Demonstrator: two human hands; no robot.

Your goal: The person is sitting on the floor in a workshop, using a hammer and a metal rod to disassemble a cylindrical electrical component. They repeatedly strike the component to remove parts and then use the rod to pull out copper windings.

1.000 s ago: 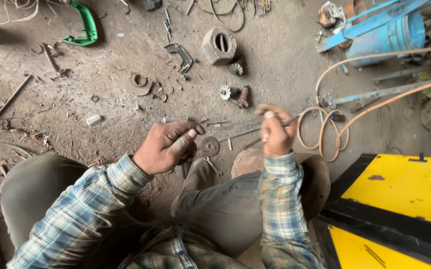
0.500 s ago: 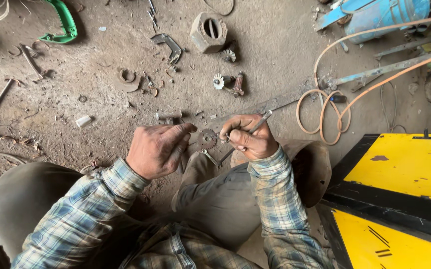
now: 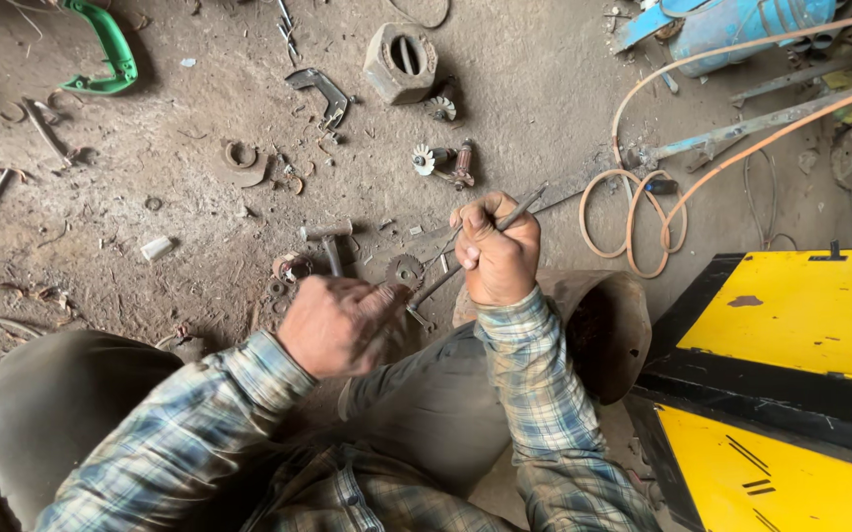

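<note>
I squat over a dirt floor in a plaid shirt. My right hand (image 3: pixel 495 254) is closed around a thin grey metal rod (image 3: pixel 522 210) that slants down-left toward a small toothed gear (image 3: pixel 405 269) on the ground. My left hand (image 3: pixel 339 323) is low and blurred, fingers curled over something small below the gear; what it holds is hidden. A small hammer (image 3: pixel 329 242) lies just above the left hand.
A yellow and black metal box (image 3: pixel 790 355) stands at the right. Orange hose (image 3: pixel 643 212) coils behind my right hand. Scattered about: a grey metal block (image 3: pixel 401 62), a motor armature (image 3: pixel 443 161), a green clamp (image 3: pixel 107 49), rings, rods and scrap.
My right hand has come back up and right with the rod after dipping toward the gear. My left hand has slid down toward my knee.
</note>
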